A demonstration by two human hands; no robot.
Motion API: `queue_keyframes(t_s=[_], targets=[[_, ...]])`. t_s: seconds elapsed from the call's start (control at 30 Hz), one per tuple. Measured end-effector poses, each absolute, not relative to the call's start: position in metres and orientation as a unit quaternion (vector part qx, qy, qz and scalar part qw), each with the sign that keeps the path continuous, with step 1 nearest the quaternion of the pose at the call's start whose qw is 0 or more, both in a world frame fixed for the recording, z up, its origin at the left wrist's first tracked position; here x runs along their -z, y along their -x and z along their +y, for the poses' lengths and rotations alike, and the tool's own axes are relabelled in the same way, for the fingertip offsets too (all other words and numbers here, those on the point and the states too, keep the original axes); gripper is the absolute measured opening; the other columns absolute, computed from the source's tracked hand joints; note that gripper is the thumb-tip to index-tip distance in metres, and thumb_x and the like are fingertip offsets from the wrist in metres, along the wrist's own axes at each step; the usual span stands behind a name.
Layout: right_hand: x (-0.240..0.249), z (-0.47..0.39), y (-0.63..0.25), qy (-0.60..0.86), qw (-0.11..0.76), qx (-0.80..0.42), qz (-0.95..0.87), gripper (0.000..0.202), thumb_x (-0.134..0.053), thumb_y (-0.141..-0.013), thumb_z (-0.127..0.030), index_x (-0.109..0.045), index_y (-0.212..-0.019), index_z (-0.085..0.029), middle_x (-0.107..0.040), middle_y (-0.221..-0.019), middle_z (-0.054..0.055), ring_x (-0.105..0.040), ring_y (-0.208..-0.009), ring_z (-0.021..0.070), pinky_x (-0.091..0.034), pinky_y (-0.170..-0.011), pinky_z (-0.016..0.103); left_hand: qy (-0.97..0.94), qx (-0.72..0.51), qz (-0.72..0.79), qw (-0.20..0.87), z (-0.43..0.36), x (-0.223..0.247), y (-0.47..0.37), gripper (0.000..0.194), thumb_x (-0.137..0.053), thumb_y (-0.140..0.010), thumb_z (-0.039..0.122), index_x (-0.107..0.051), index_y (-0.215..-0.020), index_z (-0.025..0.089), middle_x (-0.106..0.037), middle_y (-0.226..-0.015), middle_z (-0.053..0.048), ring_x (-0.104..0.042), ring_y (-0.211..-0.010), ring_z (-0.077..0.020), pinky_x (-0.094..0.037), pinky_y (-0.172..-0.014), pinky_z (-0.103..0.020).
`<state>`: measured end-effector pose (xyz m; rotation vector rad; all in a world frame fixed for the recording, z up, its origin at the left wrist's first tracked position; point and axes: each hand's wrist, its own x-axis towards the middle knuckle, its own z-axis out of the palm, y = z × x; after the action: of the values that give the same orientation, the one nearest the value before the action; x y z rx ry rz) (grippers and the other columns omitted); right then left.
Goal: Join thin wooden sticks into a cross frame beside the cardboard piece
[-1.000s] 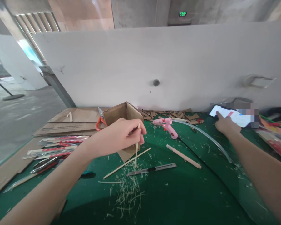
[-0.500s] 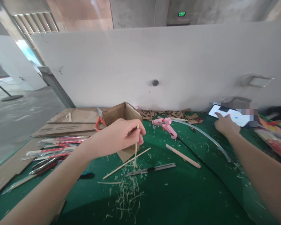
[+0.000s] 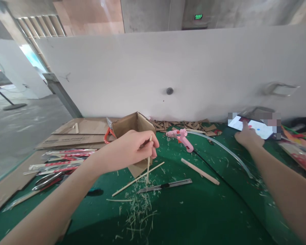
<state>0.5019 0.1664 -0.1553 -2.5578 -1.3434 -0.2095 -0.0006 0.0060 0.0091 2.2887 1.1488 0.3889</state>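
Note:
My left hand (image 3: pixel 131 148) pinches a thin wooden stick (image 3: pixel 148 170) near its upper end, holding it upright over the table. The stick's lower tip is down among pale shavings (image 3: pixel 140 207), beside a utility knife (image 3: pixel 177 184). Another thin stick (image 3: pixel 124 188) lies slanting on the table, just behind the knife. Off to the right, my right hand (image 3: pixel 251 137) reaches to a phone (image 3: pixel 264 130) with a lit screen. Its index finger is stretched out onto the screen, and nothing is held in that hand. Part of the phone is blurred out.
Behind my left hand stands an open cardboard box (image 3: pixel 126 124), with orange-handled scissors (image 3: pixel 108 132) beside it. A pink glue gun (image 3: pixel 185 140) trails a black cord rightward. A thicker wooden rod (image 3: pixel 200 171) lies nearby. Packaged sticks (image 3: pixel 63 160) and cardboard sheets (image 3: pixel 76 137) cover the left side.
My right index finger has shifted a little rightward across the phone, and the picture on its screen differs. My left hand and the stick have stayed in place.

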Motion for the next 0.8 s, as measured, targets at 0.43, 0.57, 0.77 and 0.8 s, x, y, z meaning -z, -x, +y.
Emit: queue_keyframes(t_s=[0.43,0.57,0.77,0.8], targets=[[0.157,0.164,-0.503,0.867,0.158,0.11,-0.46,0.07,-0.038,-0.079,-0.04,-0.007,-0.139,-0.02,-0.048,-0.113,0.02,-0.054,-0.095,0.0362,-0.045,-0.071,0.045,-0.852,-0.147,0.423,0.269,0.005,-0.009,0.001,0.021,-0.032,-0.088,0.022,-0.054,-0.089,0.02,-0.067,-0.085,-0.001,-0.059,-0.068,-0.0113,-0.039,-0.056,-0.023],[0.16,0.166,-0.507,0.869,0.161,0.108,-0.455,0.073,-0.039,-0.078,-0.04,-0.006,-0.139,-0.019,-0.051,-0.109,0.02,-0.055,-0.093,0.0356,-0.045,-0.069,0.044,-0.852,-0.148,0.425,0.268,0.006,-0.009,0.001,0.022,-0.032,-0.088,0.022,-0.054,-0.089,0.02,-0.067,-0.085,-0.001,-0.06,-0.071,-0.0116,-0.04,-0.057,-0.023],[0.159,0.166,-0.507,0.868,0.16,0.106,-0.458,0.072,-0.039,-0.079,-0.039,-0.005,-0.14,-0.021,-0.051,-0.111,0.02,-0.055,-0.094,0.0364,-0.045,-0.068,0.046,-0.852,-0.148,0.424,0.269,0.006,-0.01,0.0,0.022,-0.032,-0.088,0.022,-0.054,-0.089,0.02,-0.067,-0.085,-0.001,-0.06,-0.068,-0.0112,-0.039,-0.054,-0.023],[0.159,0.166,-0.506,0.869,0.159,0.103,-0.458,0.073,-0.039,-0.078,-0.039,-0.005,-0.14,-0.021,-0.051,-0.112,0.021,-0.055,-0.094,0.0366,-0.045,-0.068,0.046,-0.851,-0.149,0.425,0.269,0.006,-0.01,0.0,0.022,-0.032,-0.088,0.022,-0.054,-0.089,0.02,-0.067,-0.085,-0.001,-0.059,-0.067,-0.0113,-0.039,-0.054,-0.023]])
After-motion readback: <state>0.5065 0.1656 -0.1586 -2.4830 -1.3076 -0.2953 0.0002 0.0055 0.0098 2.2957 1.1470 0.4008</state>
